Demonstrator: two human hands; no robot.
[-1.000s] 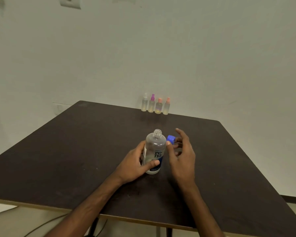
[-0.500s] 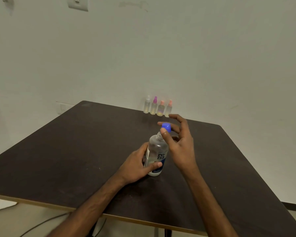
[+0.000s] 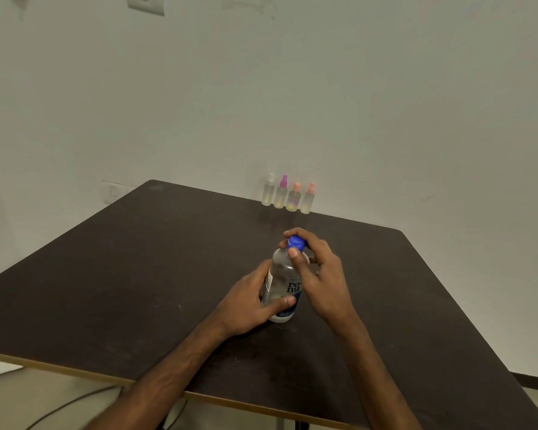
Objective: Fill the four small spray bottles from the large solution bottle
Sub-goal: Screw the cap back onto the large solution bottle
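The large clear solution bottle [image 3: 282,274] stands upright near the middle of the dark table [image 3: 137,274]. My left hand [image 3: 246,301] grips its lower body from the left. My right hand [image 3: 319,274] pinches the blue cap [image 3: 295,243], which sits on the bottle's neck. A row of small spray bottles lines the table's far edge by the wall: one with a white top [image 3: 268,190], one with a purple top [image 3: 281,193], and two with orange tops [image 3: 294,197] [image 3: 308,199]. Yellowish liquid shows in their lower parts.
A white wall rises right behind the table, with a socket plate [image 3: 145,4] high up and another [image 3: 114,191] low at the left. A cable [image 3: 66,405] runs over the floor under the table's front edge.
My right hand carried the blue cap from beside the open bottle up onto its neck and now pinches it there. The left hand kept its grip on the bottle.
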